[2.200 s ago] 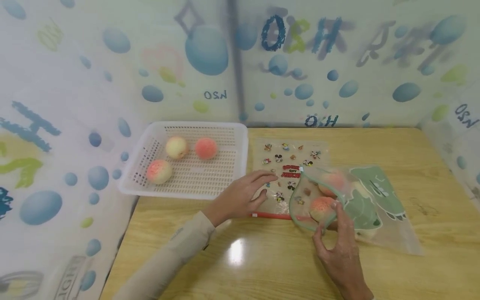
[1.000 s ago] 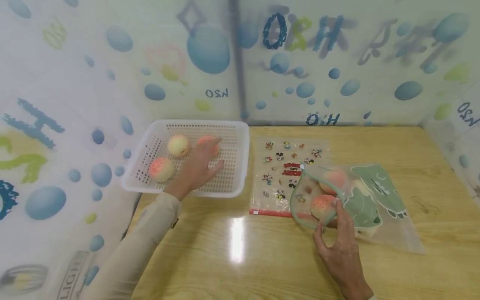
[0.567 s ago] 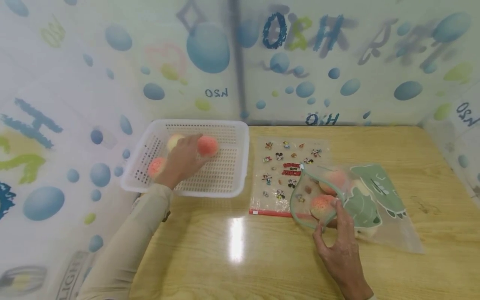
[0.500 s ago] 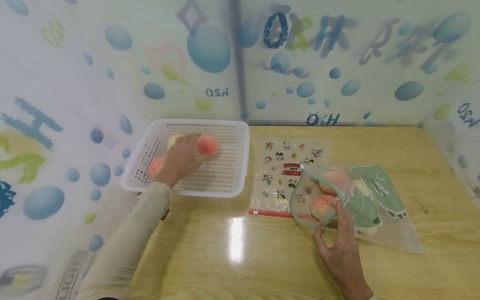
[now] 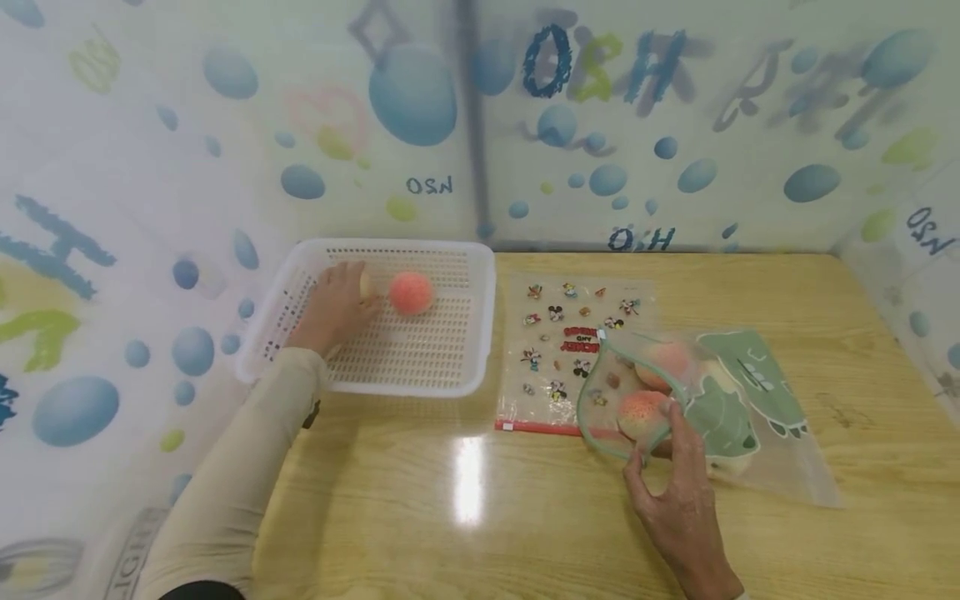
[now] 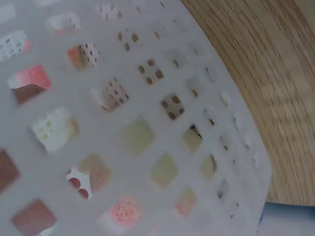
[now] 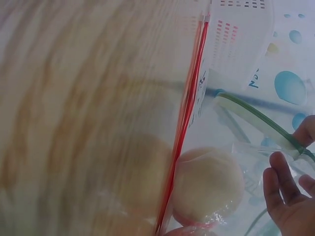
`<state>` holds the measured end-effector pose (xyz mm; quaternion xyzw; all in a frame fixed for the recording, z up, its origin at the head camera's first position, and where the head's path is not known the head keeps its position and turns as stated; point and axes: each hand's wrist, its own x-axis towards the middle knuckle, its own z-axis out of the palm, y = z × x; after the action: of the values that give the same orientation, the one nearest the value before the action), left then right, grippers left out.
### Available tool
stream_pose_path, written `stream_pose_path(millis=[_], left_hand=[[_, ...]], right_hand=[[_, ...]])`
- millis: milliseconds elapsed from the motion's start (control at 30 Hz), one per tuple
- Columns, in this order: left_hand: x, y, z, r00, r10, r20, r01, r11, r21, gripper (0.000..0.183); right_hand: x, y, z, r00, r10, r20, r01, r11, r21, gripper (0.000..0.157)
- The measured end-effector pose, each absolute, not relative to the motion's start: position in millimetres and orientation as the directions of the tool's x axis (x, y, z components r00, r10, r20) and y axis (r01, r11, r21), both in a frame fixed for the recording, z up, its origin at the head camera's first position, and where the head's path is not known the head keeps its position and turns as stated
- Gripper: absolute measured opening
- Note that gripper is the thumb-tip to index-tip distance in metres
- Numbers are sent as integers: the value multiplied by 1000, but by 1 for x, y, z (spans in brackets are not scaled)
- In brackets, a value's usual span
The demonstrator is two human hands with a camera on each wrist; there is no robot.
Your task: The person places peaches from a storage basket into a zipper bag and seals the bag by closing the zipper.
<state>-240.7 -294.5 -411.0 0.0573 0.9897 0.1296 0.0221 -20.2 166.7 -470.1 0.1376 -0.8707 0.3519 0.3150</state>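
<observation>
Inside the white basket (image 5: 450, 390), my left hand (image 5: 333, 308) is over a pale yellow peach (image 5: 367, 286). Its fingers and thumb curl round the fruit, which shows between them. Beside them lies a red peach (image 5: 411, 293); the front left corner is hidden by the hand. My right hand (image 5: 678, 492) pinches the green-edged mouth of a clear zip bag (image 5: 750, 400), printed with a green animal. The bag's mouth stands open, with a speckled peach (image 5: 642, 414) and another reddish peach (image 5: 667, 364) inside. Through basket holes, the left wrist view shows a pink peach (image 6: 125, 211).
A flat clear bag with cartoon prints (image 5: 555, 350) and a red zip edge lies between the basket and the held bag, partly under the latter. All stand on a wooden table (image 5: 405, 508). Walls with blue drops (image 5: 412, 96) rise behind and at the sides.
My left hand has gone from the flat cartoon bag into the basket, over the red peach, then left onto the yellow peach. My right hand has kept its hold on the green-edged bag.
</observation>
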Motion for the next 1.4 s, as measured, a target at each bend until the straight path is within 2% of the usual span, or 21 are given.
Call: stream_pose_path(millis=[200, 467, 800, 1033, 1267, 1400], left_hand=[[-239, -301, -409, -992, 86, -89, 66, 975, 211, 76], [-238, -302, -412, -996, 59, -63, 43, 973, 228, 67], [-239, -304, -413, -985, 170, -30, 165, 977, 131, 52], [-233, -305, -410, -983, 181, 1, 180, 976, 122, 58], [-223, -305, -411, -983, 174, 62, 181, 974, 139, 66], [-218, -303, -411, -982, 180, 57, 187, 972, 141, 73]], right_hand=[[-20, 167, -471, -748, -19, 663, -477, 710, -518, 70], [-19, 169, -472, -741, -23, 671, -474, 726, -498, 69], [-18, 169, -468, -778, -39, 627, -453, 726, -517, 71], [-21, 170, -470, -736, -37, 676, -489, 719, -494, 68], [-19, 171, -468, -760, -27, 649, -457, 732, -505, 70], [-20, 171, -469, -740, -44, 672, -481, 733, -482, 69]])
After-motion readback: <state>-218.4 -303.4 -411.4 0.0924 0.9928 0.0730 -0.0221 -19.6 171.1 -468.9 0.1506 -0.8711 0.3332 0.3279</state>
